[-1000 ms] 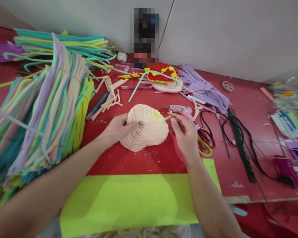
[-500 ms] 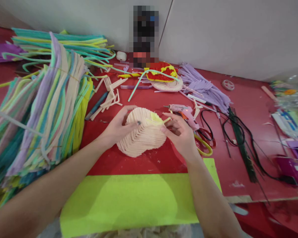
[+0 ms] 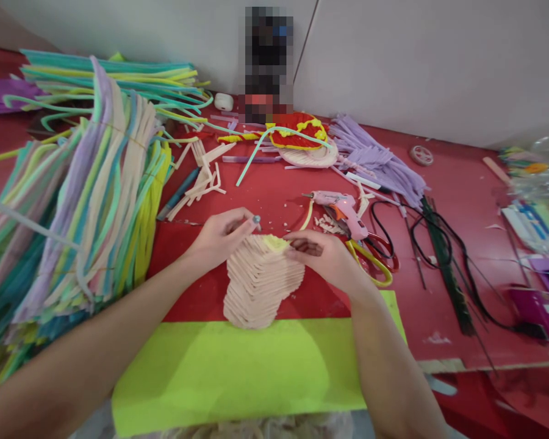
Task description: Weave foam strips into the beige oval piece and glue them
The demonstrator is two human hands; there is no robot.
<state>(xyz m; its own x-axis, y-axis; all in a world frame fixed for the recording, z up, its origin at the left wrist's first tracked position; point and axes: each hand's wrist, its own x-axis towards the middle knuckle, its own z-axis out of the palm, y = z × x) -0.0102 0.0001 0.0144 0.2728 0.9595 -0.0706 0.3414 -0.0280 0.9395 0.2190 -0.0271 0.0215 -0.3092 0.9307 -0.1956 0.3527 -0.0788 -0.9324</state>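
Note:
A cream, ridged piece made of pipe cleaners (image 3: 260, 280) hangs tilted between my hands, its lower end near the green sheet. Pale yellow pipe cleaner (image 3: 276, 243) covers part of its upper edge. My left hand (image 3: 224, 238) is closed at the upper left edge, thumb against the fingers. At the upper right edge, beside the yellow part, my right hand (image 3: 318, 251) pinches with curled fingers. Behind those fingers a loose yellow strip (image 3: 308, 214) sticks up; whether it joins the piece is hidden. A pink glue gun (image 3: 336, 204) lies just beyond my right hand.
Bundles of coloured pipe cleaners (image 3: 114, 158) fill the left side. Purple pipe cleaners (image 3: 375, 158) and a red-and-yellow piece (image 3: 297, 131) lie at the back. Yellow-handled scissors (image 3: 370, 268) and a black cable (image 3: 466, 280) are on the right. A green sheet (image 3: 238, 372) covers the front.
The cream piece has turned and come lower, towards the green sheet. Both hands have shifted to its upper edge. The yellow strip now points up behind my right hand.

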